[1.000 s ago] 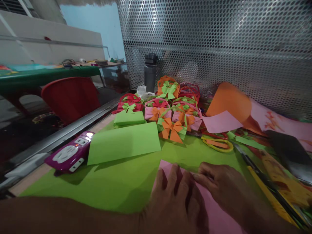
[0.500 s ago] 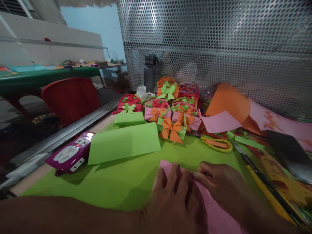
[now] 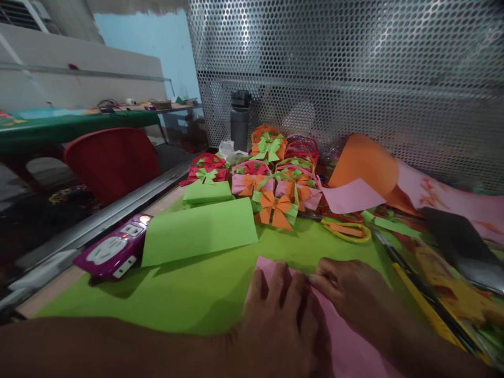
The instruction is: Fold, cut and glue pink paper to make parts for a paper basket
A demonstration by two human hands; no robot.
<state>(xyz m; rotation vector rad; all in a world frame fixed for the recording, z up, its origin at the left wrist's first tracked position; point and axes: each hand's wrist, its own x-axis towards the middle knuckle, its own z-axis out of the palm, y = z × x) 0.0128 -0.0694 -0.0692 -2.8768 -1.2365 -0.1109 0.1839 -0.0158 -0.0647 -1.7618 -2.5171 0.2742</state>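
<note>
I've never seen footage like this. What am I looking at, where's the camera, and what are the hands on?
No machine here: these are a person's bare hands. Every picture comes from one camera worn on the head, looking forward and down. The left hand lies with fingers spread on a pink sheet; the right hand, its fingers curled, touches it alongside. Beneath is a green covering. Beyond stand small paper bags with bows. A light green sheet and a purple power strip lie to the left.

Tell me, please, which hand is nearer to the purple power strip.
Left. The left hand rests on pink paper, right of the purple power strip; the right hand is farther right.
</note>
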